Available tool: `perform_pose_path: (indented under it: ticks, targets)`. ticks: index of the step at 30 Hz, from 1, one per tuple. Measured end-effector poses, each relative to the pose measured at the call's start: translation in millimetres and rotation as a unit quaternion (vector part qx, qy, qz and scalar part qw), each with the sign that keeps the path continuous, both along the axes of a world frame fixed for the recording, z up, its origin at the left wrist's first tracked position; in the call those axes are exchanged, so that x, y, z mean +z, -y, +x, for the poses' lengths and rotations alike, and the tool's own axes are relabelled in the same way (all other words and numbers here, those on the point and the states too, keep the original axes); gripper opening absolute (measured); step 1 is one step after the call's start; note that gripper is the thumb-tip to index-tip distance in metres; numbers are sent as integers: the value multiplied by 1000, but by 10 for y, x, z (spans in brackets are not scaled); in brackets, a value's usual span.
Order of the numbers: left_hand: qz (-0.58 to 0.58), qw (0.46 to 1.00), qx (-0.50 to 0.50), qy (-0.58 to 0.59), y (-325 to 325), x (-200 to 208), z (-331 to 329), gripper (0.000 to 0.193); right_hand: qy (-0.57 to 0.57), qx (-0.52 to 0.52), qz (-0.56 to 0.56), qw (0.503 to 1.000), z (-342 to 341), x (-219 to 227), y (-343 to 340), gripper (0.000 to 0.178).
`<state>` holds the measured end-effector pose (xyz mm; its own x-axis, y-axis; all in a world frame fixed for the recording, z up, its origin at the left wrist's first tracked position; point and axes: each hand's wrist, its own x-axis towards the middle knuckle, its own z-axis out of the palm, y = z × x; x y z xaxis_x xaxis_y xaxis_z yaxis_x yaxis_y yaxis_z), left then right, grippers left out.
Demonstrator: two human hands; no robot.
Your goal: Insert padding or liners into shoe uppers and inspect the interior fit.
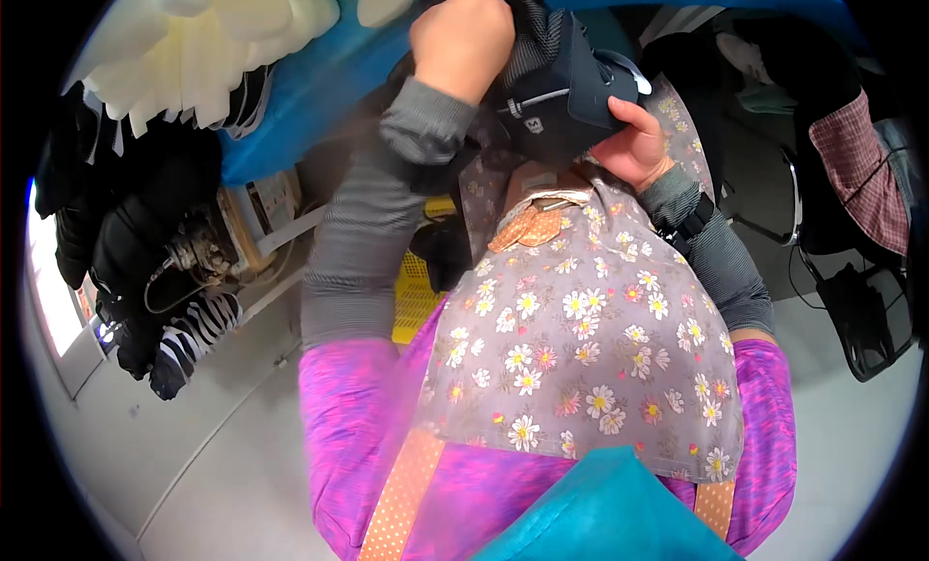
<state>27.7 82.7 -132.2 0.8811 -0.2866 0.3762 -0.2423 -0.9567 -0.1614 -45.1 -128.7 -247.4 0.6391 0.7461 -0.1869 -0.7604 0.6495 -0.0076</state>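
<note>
A dark navy piece (552,116), which looks like a padded glove, is held up in front of my chest at the blue table's near edge. It has a light zip line, a small pale emblem, a loose flap and a cord. My left hand (463,40) is closed in a fist at its left upper side, over dark ribbed fabric; its fingertips are hidden. On the right, my right hand (636,147) grips the piece's lower edge, thumb up along the flap and fingers mostly hidden behind it.
Cream glove-shaped liners (208,48) are heaped on the blue table cover (300,87). Dark garments or gloves (140,242) hang at the left. Below the table is a yellow plastic crate (414,295). Another person's plaid sleeve (861,169) and a black chair (861,314) are at the right.
</note>
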Motion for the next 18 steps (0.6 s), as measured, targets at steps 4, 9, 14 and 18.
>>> perform_pose_path:
  ticks: [4,9,14,18]
  targets:
    - [27,987,-10,-156,-109,-273,135,14,9,-14,-32,999,-3,-84,-47,49]
    - [27,975,-68,-210,-246,-665,243,18,14,-7,-56,998,-82,-105,-86,53]
    - [-34,965,-8,-258,-189,-580,261,19,30,14,155,987,-222,-55,-114,66]
    - [-88,965,48,-244,-162,-466,290,24,49,36,-22,998,-171,226,-157,49]
